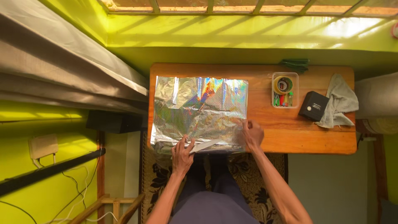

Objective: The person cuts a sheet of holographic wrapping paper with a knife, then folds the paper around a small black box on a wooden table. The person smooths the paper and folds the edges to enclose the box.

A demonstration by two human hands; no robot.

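From the head camera I looked straight down on a wooden counter (pixel 290 139) set against a yellow-green wall. A large sheet of shiny holographic foil (pixel 201 110) lay spread flat over the counter's left half, crinkled and throwing rainbow glints, its near edge hanging just past the counter's front. My left hand (pixel 183 154) rested at that near edge, its grip closed around a long, flat silvery strip (pixel 206 145) that lay at a slant along the foil's front border. My right hand (pixel 252 135) sat at the foil's near right corner, fingers pressed down on the sheet, its grip together on the foil's edge rather than spread. Further right, well apart from the foil, stood a clear plastic tray (pixel 285 89) holding a roll of tape and some small coloured items. Beside it lay a small black box (pixel 314 105), touching a crumpled grey cloth (pixel 340 101). A dark green object (pixel 295 64) lay at the counter's far edge.
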